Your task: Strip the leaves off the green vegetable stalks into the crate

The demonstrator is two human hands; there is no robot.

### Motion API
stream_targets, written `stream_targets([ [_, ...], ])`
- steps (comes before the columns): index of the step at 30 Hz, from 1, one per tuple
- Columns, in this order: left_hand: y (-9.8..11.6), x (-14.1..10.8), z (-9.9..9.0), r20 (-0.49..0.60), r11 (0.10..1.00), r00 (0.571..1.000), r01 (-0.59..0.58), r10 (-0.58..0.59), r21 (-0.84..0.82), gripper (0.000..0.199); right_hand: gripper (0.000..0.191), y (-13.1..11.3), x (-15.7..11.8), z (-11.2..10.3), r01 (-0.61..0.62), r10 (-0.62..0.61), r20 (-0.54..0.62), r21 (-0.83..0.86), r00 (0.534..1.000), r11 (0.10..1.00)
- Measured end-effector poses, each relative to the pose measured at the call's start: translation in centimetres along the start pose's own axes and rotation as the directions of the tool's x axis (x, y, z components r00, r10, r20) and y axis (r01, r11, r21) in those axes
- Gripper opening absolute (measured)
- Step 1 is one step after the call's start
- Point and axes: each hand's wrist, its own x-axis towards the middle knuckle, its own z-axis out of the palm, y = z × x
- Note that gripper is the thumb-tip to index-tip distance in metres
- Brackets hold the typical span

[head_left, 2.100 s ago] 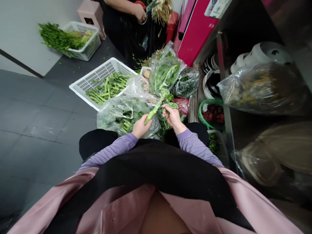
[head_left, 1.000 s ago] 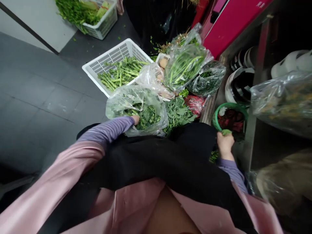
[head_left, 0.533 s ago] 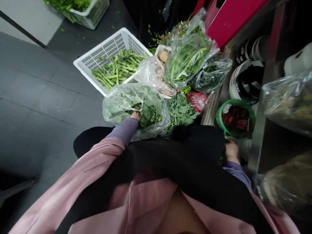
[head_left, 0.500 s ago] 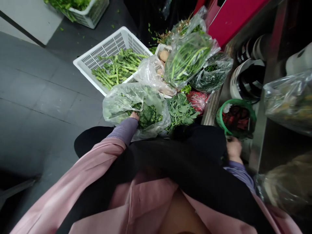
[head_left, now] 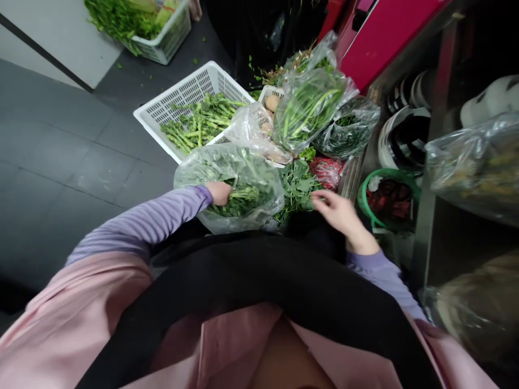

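Note:
My left hand (head_left: 219, 193) reaches into an open clear plastic bag (head_left: 190, 168) and is closed around green leafy stalks (head_left: 245, 195); its fingertips are partly hidden among them. My right hand (head_left: 334, 209) hangs at the right side of a pile of loose dark green leaves (head_left: 298, 181), fingers apart, with nothing in it. Beyond the bag, a white slotted basket (head_left: 152, 116) holds green stalks (head_left: 205, 121).
Bags of long green vegetables (head_left: 310, 105) and dark greens (head_left: 348, 129) lie ahead, near a red bag (head_left: 326, 170). At right are a green basket (head_left: 362, 197) and a metal shelf (head_left: 432, 156). Another basket of greens (head_left: 164, 46) stands upper left.
My right hand has come up and left from beside the green basket to the leaf pile. My left hand now shows more fully, with stalks raised in the bag. The view has shifted slightly.

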Motion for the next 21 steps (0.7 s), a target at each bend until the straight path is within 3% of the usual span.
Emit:
stream_targets([
  [1,1.0,-1.4,-2.1,0.017,0.997,1.000,-0.019,0.017,0.075,0.018,0.023,-1.0,0.2,1.5,0.040,-0.041,0.146,0.007,0.988,0.999],
  [3,2.7,-4.5,-6.3,-0.053,0.995,0.998,-0.032,0.037,0.095,0.019,0.020,-2.6,0.4,4.2,0.098,-0.111,0.347,0.056,0.931,0.994],
  [5,4.1,-7.7,-9.7,-0.144,0.999,0.989,-0.023,0.017,-0.040,0.019,0.019,-3.6,0.5,6.6,0.092,-0.150,0.487,0.142,0.860,0.986],
  [7,5.5,-10.3,-10.9,-0.189,0.954,0.981,-0.023,-0.035,-0.300,0.020,0.030,-4.7,0.6,8.3,-0.008,-0.154,0.554,0.278,0.818,0.961],
  [8,6.3,-11.1,-10.5,-0.214,0.906,0.975,-0.041,-0.055,-0.420,0.021,0.039,-5.4,0.8,8.8,-0.077,-0.150,0.544,0.372,0.826,0.925],
  [10,8.1,-12.0,-8.0,-0.304,0.801,0.949,-0.115,-0.087,-0.587,0.024,0.050,-6.9,1.5,9.2,-0.163,-0.132,0.418,0.598,0.899,0.785],
  [13,11.0,-11.2,-2.1,-0.446,0.636,0.883,-0.262,-0.146,-0.726,0.029,0.037,-8.7,3.2,8.3,-0.120,-0.065,0.180,0.844,0.982,0.523],
  [16,13.3,-9.5,2.8,-0.351,0.351,0.923,-0.280,-0.158,-0.894,0.033,0.029,-9.0,4.6,7.0,-0.079,0.078,0.051,0.911,0.996,0.405],
  [18,14.0,-8.4,4.5,-0.253,0.180,0.962,-0.231,-0.108,-0.956,0.036,0.026,-8.4,4.7,6.7,-0.055,0.168,-0.013,0.917,0.986,0.395],
  [21,14.2,-7.2,5.1,-0.189,0.088,0.979,-0.181,-0.082,-0.979,0.039,0.021,-7.2,4.1,6.7,-0.035,0.211,-0.051,0.924,0.976,0.382],
])
